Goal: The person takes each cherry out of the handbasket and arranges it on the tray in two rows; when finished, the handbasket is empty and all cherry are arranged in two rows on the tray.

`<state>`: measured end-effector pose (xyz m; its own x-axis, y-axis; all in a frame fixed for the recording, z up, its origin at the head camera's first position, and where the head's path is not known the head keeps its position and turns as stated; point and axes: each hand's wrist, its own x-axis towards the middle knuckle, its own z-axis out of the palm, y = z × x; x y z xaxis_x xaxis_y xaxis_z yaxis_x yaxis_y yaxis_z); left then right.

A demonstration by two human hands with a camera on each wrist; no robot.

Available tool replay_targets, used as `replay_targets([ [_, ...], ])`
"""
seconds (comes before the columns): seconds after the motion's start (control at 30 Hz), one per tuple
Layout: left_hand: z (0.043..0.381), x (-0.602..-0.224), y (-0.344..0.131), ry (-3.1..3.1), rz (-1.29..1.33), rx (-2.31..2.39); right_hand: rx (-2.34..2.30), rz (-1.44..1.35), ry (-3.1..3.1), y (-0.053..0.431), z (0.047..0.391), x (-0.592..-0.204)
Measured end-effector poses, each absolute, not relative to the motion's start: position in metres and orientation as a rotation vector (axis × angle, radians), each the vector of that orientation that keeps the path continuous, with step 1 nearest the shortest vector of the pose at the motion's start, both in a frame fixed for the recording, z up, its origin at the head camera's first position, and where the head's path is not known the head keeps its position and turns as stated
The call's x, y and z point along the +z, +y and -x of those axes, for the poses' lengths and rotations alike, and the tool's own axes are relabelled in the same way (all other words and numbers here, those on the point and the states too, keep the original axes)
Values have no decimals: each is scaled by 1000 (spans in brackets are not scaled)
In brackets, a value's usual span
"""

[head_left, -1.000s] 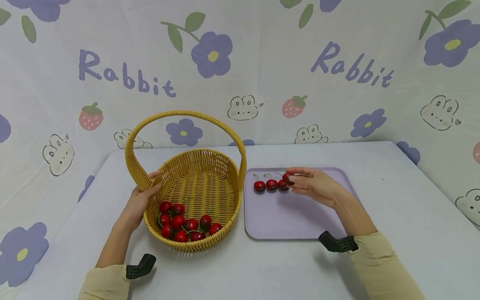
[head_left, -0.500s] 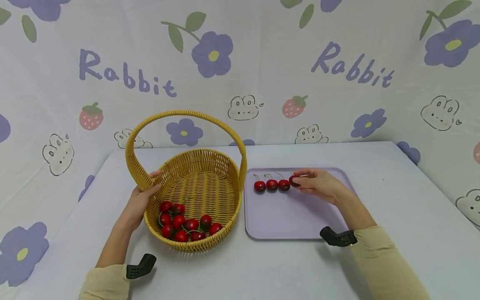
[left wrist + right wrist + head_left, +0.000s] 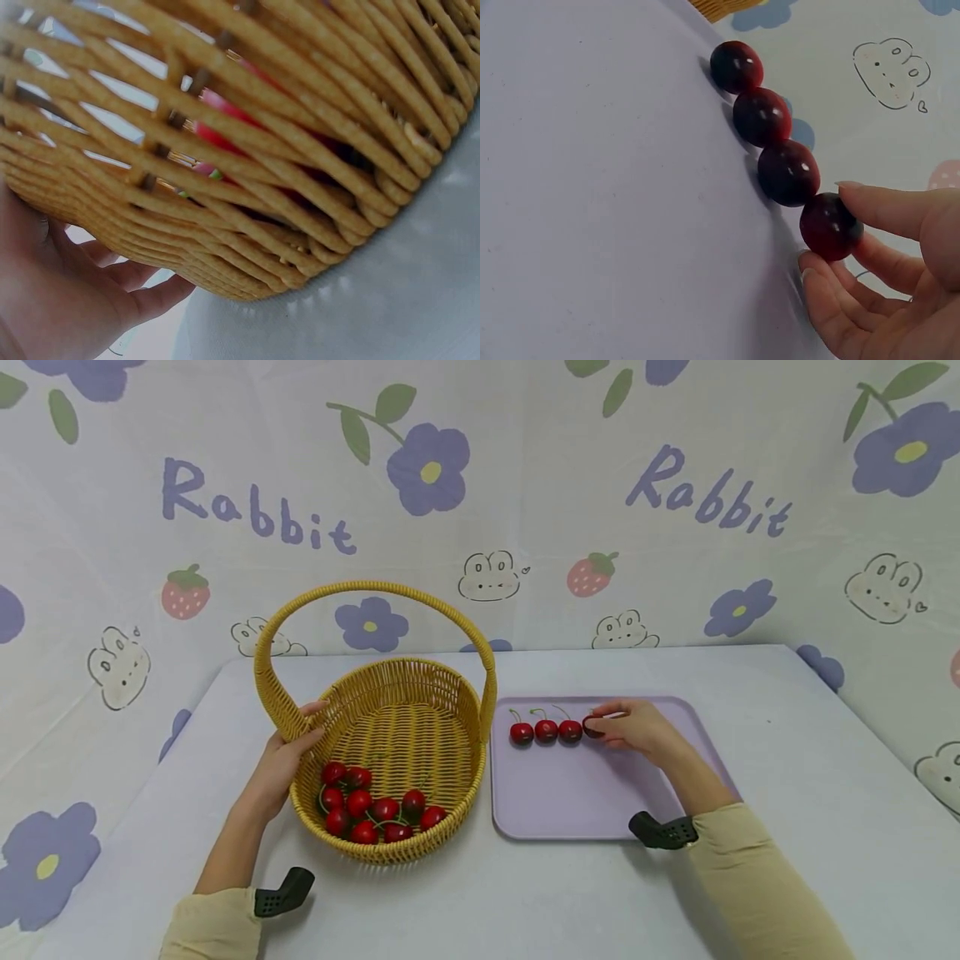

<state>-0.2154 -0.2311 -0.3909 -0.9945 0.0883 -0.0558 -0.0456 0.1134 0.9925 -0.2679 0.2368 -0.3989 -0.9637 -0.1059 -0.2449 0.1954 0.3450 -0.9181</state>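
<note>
My right hand (image 3: 633, 727) pinches a dark red cherry (image 3: 831, 226) between thumb and fingers, low over the lilac tray (image 3: 555, 810). That cherry sits at the right end of a row, right beside three others; the nearest of them is a cherry (image 3: 570, 731) with its stem pointing back. My left hand (image 3: 288, 760) grips the left side of the yellow wicker basket (image 3: 405, 672) at the foot of its handle, fingers over the rim. Several red cherries (image 3: 360, 802) lie in the front of the basket. Through the weave, some red shows in the left wrist view.
The basket's tall handle (image 3: 375, 587) arches above it. Basket and tray stand side by side on a white-covered table (image 3: 480, 902). Behind them hangs a patterned cloth (image 3: 540, 527) with flowers and rabbits.
My right hand has moved slightly right and lowered the cherry to the row's right end, uncovering the third cherry. The left hand keeps its grip on the basket.
</note>
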Motion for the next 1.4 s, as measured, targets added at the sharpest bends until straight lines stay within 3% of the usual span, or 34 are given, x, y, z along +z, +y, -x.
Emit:
replay_targets([
  [0.37,216,-392,-231,2281,-55,2022,-1458,-142,2490,231,267,-396],
  [1.4,217,-393,-233,2262,-61,2022,-1456,-127,2506,235,264,-393],
])
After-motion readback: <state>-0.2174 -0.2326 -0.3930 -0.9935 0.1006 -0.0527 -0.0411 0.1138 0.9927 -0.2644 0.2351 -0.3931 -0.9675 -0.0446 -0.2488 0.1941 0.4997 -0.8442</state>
